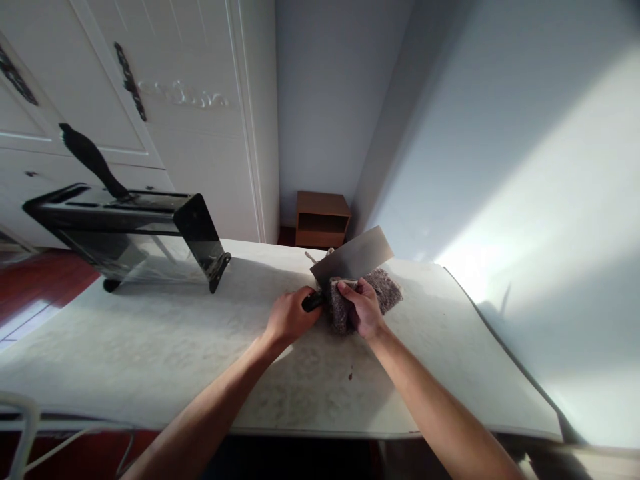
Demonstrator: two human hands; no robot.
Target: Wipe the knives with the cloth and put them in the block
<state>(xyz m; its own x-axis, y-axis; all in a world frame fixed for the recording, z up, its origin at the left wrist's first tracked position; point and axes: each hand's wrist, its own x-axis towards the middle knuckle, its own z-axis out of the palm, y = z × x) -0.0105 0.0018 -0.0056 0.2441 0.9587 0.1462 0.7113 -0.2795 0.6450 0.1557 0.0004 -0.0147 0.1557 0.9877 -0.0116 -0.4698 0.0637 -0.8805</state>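
My left hand (291, 316) is closed around the black handle of a cleaver (357, 255), whose broad metal blade points away to the upper right. In my right hand (364, 308) is a fuzzy grey-brown cloth (386, 291), pinched with the thumb on top. The cloth lies against the lower edge of the blade near the handle, and part of it hangs below my fingers. Whether the cloth wraps behind the blade is hidden. Both hands are above the middle of a pale table (190, 360).
A black knife block (120, 210) with clear sides stands at the left, one black-handled tool (93, 160) in its slots. White cabinets (200, 153) rise behind it. A small brown nightstand (323, 217) sits beyond the table. The wall (540, 220) borders the right side.
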